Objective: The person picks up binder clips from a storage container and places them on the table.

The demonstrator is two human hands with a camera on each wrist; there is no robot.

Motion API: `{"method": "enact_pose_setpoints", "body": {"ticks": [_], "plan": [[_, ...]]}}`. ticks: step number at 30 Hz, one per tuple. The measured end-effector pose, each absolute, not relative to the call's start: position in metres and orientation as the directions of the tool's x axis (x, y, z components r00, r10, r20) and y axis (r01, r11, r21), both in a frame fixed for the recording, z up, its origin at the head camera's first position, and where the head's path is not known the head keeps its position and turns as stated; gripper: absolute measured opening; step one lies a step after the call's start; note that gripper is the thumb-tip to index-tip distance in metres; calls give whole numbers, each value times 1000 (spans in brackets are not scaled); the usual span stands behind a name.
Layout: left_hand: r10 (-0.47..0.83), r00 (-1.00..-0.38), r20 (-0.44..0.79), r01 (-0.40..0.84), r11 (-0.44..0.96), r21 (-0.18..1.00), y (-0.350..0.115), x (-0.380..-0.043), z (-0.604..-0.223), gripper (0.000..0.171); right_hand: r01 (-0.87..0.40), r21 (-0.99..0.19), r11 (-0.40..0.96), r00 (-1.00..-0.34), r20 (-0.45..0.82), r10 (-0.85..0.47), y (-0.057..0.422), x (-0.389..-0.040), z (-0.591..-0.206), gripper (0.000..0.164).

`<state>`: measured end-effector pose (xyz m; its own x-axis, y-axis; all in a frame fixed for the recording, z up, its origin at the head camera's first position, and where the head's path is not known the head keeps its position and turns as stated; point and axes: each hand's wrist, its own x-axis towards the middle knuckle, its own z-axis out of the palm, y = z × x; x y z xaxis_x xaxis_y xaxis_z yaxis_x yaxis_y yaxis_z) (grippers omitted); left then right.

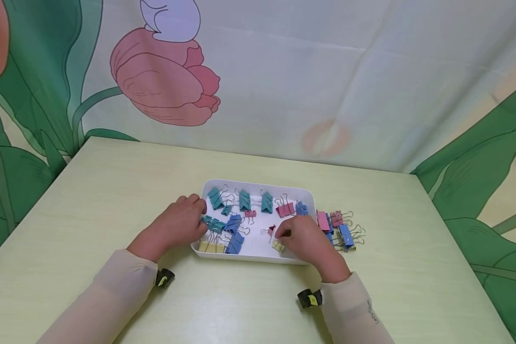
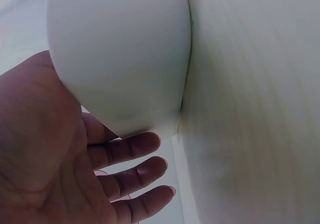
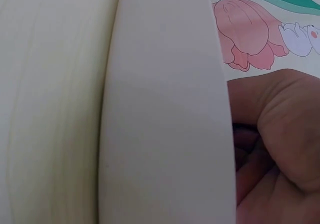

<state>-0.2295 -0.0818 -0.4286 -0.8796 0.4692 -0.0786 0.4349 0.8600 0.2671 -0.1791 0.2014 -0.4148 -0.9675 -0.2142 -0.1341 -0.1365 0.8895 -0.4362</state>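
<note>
A white tray (image 1: pixel 249 256) on the table holds green, blue, pink and yellow binder clips. My left hand (image 1: pixel 182 220) grips the left end of the tray, its fingers bent at the rim; in the left wrist view the fingers (image 2: pixel 137 176) reach past the tray's outer wall (image 2: pixel 120 48). Inside the tray's right half, my right hand (image 1: pixel 303 239) pinches a small red binder clip (image 1: pixel 271 231) between bent thumb and forefinger. A small yellow binder clip (image 1: pixel 278 246) lies just below those fingertips. The tray wall (image 3: pixel 165 108) hides the right fingertips in the right wrist view.
Several pink and blue binder clips (image 1: pixel 345 235) are piled on the table right outside the tray's right end. Green clips (image 1: pixel 244 200) stand along the far side of the tray. Behind the table (image 1: pixel 241 306) hangs a flower-printed curtain (image 1: pixel 284 81).
</note>
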Motion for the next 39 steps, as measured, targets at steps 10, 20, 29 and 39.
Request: {"method": "enact_pose_setpoints", "body": {"ticks": [10,20,29,39], "plan": [[473,-877,-88,434,857,277,-82,-230,-426,34,-155,-444,883,-964,-127,-233,202,-176,-408,10],[470,-878,-92,431,859,276,-81,-229,-426,33,-171,-435,884,-974,-62,-219,205,-172,-393,8],[474,-876,-86,437,857,275,-81,-228,-426,33,-175,-459,871,-982,20,-187,215,-167,-374,8],[467,-879,-95,427,860,278,-80,-230,-428,33,-85,-523,848,-993,114,-30,241,-157,-346,13]]}}
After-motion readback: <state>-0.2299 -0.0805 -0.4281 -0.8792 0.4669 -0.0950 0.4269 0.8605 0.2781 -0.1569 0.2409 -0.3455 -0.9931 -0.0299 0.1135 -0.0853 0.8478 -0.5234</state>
